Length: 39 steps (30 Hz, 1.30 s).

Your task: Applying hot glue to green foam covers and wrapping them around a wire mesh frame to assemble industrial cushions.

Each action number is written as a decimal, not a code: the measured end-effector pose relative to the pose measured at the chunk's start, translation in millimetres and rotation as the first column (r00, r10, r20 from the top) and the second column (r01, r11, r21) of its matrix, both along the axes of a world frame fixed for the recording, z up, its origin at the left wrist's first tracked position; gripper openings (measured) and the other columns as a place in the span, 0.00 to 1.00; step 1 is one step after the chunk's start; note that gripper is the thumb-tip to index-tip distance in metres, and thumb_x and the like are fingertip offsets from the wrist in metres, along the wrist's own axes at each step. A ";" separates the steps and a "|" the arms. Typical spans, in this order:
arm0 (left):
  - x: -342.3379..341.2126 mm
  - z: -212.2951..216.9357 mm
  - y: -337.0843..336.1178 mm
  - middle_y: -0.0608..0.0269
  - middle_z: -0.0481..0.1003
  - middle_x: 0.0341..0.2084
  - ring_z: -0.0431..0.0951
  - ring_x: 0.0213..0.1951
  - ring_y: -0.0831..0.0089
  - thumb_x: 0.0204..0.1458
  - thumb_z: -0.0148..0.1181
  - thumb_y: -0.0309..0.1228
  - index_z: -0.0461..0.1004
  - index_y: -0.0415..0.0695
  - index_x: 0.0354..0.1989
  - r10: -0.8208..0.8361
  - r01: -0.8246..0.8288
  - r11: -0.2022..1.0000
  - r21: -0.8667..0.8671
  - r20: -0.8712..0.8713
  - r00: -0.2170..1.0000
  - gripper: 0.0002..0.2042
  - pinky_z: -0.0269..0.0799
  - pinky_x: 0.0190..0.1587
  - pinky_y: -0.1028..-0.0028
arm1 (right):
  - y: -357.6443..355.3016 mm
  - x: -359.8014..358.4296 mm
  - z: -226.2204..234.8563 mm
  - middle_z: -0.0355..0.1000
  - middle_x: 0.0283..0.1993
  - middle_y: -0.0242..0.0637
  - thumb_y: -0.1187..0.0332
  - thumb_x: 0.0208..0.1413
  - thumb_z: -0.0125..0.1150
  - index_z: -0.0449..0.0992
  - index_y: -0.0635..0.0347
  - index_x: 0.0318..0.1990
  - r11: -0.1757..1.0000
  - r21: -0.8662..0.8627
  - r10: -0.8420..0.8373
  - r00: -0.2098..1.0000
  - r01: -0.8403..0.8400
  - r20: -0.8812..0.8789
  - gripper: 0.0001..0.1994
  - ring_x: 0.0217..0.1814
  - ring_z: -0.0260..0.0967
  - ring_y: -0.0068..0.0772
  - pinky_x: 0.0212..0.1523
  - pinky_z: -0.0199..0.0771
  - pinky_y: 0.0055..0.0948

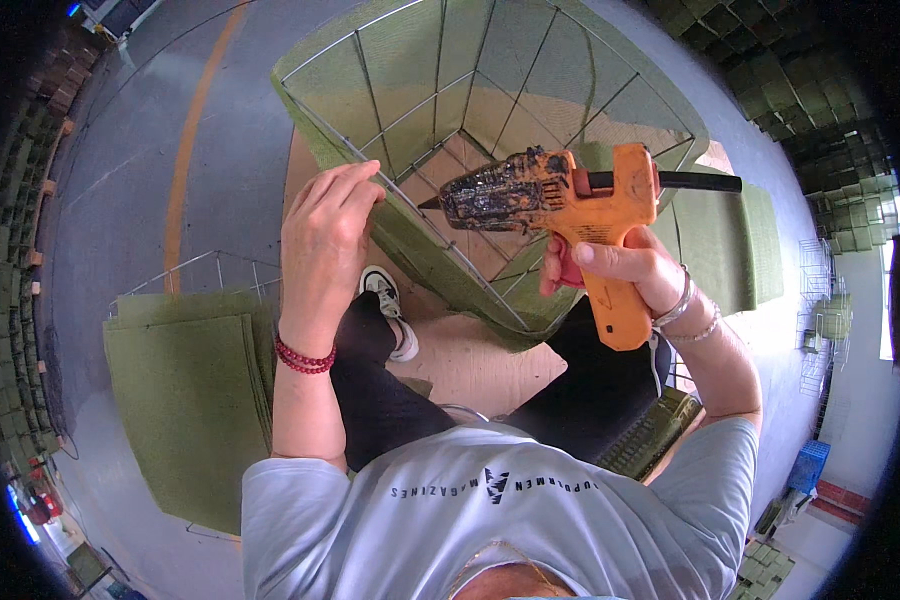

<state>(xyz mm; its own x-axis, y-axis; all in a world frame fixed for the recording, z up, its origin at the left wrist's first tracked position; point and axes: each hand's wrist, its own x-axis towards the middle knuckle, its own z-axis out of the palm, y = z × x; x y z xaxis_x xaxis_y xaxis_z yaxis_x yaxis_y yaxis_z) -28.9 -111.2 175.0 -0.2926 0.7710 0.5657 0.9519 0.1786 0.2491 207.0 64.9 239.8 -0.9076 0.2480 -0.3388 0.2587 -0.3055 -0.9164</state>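
My right hand is wrapped round the handle of an orange glue gun. Its blackened front points left, and a black glue stick juts from the back. The dark nozzle is close to the near left edge of a wire frame basket covered in green mesh fabric. On that same edge, the bent fingers of my left hand close on the mesh beside the wire; the exact pinch is partly hidden. The basket stands tilted between my legs, its inside facing up.
A stack of green mesh sheets lies at my left with a wire frame behind it. More green sheets are at the right. Brown board covers the floor by my shoe. Stacked green goods line the far right.
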 end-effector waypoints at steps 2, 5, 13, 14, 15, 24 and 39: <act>-0.8 -0.1 0.2 0.63 0.78 0.46 0.77 0.50 0.61 0.35 0.62 0.13 0.75 0.39 0.32 -0.002 0.002 1.000 0.006 0.010 1.000 0.13 0.75 0.49 0.65 | 0.0 -2.4 0.8 0.75 0.36 0.40 0.63 0.58 0.62 0.70 0.68 0.44 1.000 -0.024 -0.010 1.000 0.010 -0.024 0.16 0.39 0.74 0.33 0.43 0.73 0.30; -0.9 0.9 -2.4 0.62 0.78 0.46 0.77 0.50 0.61 0.35 0.62 0.12 0.74 0.39 0.32 -0.005 0.004 1.000 0.016 0.024 1.000 0.13 0.75 0.49 0.65 | -1.0 -3.4 3.2 0.75 0.36 0.40 0.63 0.58 0.61 0.71 0.68 0.44 1.000 -0.007 0.004 1.000 -0.004 0.001 0.16 0.39 0.74 0.33 0.44 0.73 0.32; -1.6 0.2 -2.0 0.61 0.78 0.46 0.77 0.50 0.60 0.36 0.61 0.12 0.74 0.38 0.32 -0.014 0.014 1.000 0.017 0.037 0.999 0.13 0.75 0.49 0.65 | -0.4 -9.8 -0.6 0.75 0.36 0.39 0.63 0.59 0.61 0.71 0.67 0.45 1.000 0.014 0.027 0.999 -0.027 -0.029 0.15 0.39 0.74 0.32 0.43 0.74 0.30; -2.2 -0.9 -1.8 0.61 0.78 0.47 0.77 0.50 0.60 0.36 0.61 0.12 0.74 0.38 0.32 0.000 0.000 1.000 0.016 0.034 0.999 0.13 0.76 0.48 0.64 | -0.2 -10.3 -0.2 0.75 0.36 0.39 0.63 0.59 0.61 0.71 0.67 0.45 1.000 0.014 0.028 0.999 -0.028 -0.030 0.15 0.39 0.74 0.32 0.43 0.74 0.30; -2.8 -1.6 -1.4 0.62 0.77 0.47 0.77 0.49 0.60 0.37 0.61 0.12 0.74 0.38 0.32 0.014 -0.015 1.000 0.015 0.031 0.999 0.12 0.76 0.48 0.64 | 0.5 -10.6 0.3 0.75 0.36 0.39 0.63 0.59 0.60 0.71 0.66 0.45 0.999 0.015 0.032 0.999 -0.032 -0.018 0.15 0.39 0.75 0.32 0.43 0.74 0.30; -3.6 -2.3 -1.4 0.62 0.77 0.47 0.77 0.49 0.61 0.37 0.59 0.11 0.74 0.39 0.32 0.029 -0.029 1.000 0.011 0.032 0.999 0.13 0.76 0.47 0.65 | -0.1 -2.5 3.8 0.75 0.35 0.41 0.61 0.57 0.62 0.71 0.67 0.45 0.999 0.032 0.000 1.000 -0.001 0.029 0.18 0.38 0.74 0.34 0.41 0.73 0.31; -1.9 -1.8 0.5 0.59 0.77 0.46 0.77 0.49 0.61 0.39 0.60 0.14 0.75 0.39 0.30 0.028 -0.029 0.999 0.014 0.070 0.997 0.09 0.75 0.48 0.65 | -2.3 8.0 6.1 0.75 0.32 0.35 0.62 0.59 0.60 0.75 0.65 0.38 0.998 0.058 0.009 0.999 -0.012 0.041 0.13 0.36 0.73 0.28 0.40 0.72 0.27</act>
